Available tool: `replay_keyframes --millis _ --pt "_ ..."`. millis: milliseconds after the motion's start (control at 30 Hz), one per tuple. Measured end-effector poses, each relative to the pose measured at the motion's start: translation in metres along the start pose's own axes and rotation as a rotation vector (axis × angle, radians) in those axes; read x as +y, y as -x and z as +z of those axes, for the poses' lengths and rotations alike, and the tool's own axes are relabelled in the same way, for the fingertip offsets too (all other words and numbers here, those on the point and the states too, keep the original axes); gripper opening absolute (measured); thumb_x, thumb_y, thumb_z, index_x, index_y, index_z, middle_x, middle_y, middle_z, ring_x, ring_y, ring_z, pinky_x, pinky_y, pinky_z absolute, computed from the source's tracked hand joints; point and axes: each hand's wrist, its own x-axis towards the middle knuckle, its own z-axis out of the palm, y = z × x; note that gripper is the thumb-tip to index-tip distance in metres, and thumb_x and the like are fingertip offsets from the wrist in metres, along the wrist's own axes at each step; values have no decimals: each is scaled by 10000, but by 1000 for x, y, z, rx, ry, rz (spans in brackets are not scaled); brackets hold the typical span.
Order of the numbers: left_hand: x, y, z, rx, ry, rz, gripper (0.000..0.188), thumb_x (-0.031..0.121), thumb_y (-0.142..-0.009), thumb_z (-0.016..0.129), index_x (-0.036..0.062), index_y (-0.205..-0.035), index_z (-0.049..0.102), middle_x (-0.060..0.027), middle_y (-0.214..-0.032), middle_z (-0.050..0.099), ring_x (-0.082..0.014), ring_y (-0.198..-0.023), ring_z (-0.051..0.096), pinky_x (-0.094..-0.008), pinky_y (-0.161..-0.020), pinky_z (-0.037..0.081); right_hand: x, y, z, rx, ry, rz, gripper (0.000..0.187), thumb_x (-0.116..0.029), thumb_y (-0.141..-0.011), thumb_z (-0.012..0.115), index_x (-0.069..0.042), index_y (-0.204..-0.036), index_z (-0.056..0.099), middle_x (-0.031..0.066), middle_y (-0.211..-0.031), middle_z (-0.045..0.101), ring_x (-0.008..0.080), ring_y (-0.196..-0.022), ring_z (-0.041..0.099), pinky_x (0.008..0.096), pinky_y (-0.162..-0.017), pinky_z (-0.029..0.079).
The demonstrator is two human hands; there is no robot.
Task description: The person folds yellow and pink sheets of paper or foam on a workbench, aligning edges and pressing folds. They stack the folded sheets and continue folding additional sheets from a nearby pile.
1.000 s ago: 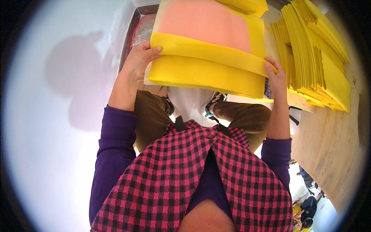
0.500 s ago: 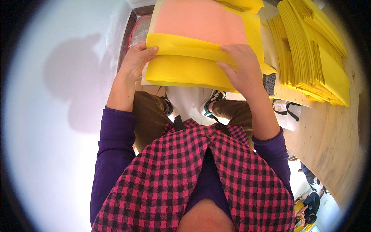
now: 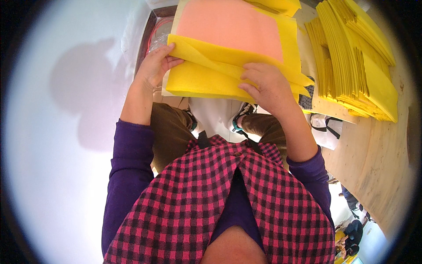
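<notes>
A large yellow cloth [image 3: 206, 79] lies folded over a salmon-pink sheet [image 3: 228, 26] on a board in front of me. My left hand [image 3: 154, 68] pinches the left end of the folded yellow flap and lifts it a little. My right hand [image 3: 266, 86] presses flat on the cloth near the flap's right part, where the fabric bunches into creases. The cloth's near edge hangs over my knees.
A thick stack of folded yellow cloths [image 3: 351, 57] lies on the wooden table [image 3: 373, 154] to my right. More yellow cloth [image 3: 281, 5] sits at the top. A dark tray with clear plastic [image 3: 156, 33] is left of the board. White floor [image 3: 66, 132] lies on my left.
My right hand left the cloth's right edge and moved inward onto the flap. The flap's left end has since been raised and the fabric has wrinkled under my right hand.
</notes>
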Motion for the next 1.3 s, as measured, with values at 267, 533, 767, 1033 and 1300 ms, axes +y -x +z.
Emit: replay_keyframes --millis 267,533,767,1033,1300 --pt "2 1 1 -6 28 -7 325 241 -941 553 -31 -1117 583 -126 -1072 638 -215 -967 625 -339 -876 511 1 2 2 -16 -40 -69 268 -281 -778 715 -46 -895 659 163 -1137 624 349 -1050 575 418 -894 452" --pt "4 3 -2 -39 25 -73 292 198 -917 597 -21 -1110 590 -102 -1077 639 -193 -993 612 -336 -901 480 -2 3 12 -86 -115 -70 315 -329 -802 690 -42 -929 670 170 -1223 582 347 -1133 528 413 -949 420" --pt "-1 2 -5 -82 -121 6 208 -1 -871 598 -18 -1078 609 -106 -1034 654 -197 -977 622 -314 -890 503 0 4 11 -108 -197 -9 315 -324 -817 675 -46 -964 662 173 -1256 559 350 -1147 518 406 -961 414" --pt "11 11 6 -12 -284 -8 186 -5 -863 609 -30 -1043 648 -83 -991 670 -158 -880 635 -304 -831 511 2 15 10 -145 -197 25 314 -330 -836 654 -48 -974 660 181 -1257 557 352 -1152 517 404 -967 410" --pt "17 15 14 35 -621 128 152 86 -829 684 18 -965 693 -4 -819 659 -57 -660 515 -189 -586 377 9 38 11 -122 -242 38 271 -269 -824 676 -47 -978 657 161 -1233 579 329 -1139 533 392 -951 424"
